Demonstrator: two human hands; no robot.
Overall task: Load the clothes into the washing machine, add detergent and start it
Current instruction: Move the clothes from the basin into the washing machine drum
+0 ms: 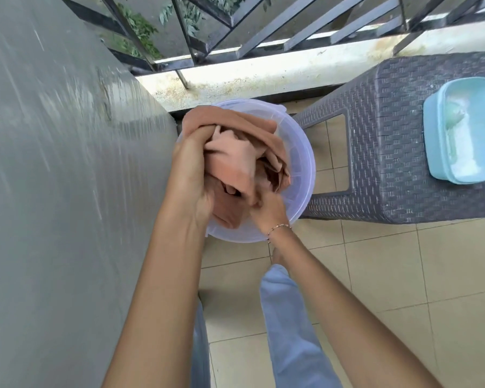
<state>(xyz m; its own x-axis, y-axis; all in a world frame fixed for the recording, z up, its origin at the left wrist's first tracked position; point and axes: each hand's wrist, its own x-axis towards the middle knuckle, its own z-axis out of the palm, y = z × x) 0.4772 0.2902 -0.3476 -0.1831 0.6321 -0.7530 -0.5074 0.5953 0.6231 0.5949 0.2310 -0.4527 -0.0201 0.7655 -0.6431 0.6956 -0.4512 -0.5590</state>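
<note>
Crumpled soft peach-brown clothes (235, 155) bunched over round translucent plastic bucket (303, 175), left hand (191, 175) and right hand (266, 211) fingers curled gripping fabric, beside woven-textured grey stool (403, 135).

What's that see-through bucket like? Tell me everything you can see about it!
The bucket is round, of clear, faintly purple plastic with ribbed inner walls. It seems to stand upright on the tiled floor, between a grey surface and a dark woven stool. Bunched pinkish-brown clothes fill it, and the left hand and the right hand grip those clothes from above.
</note>
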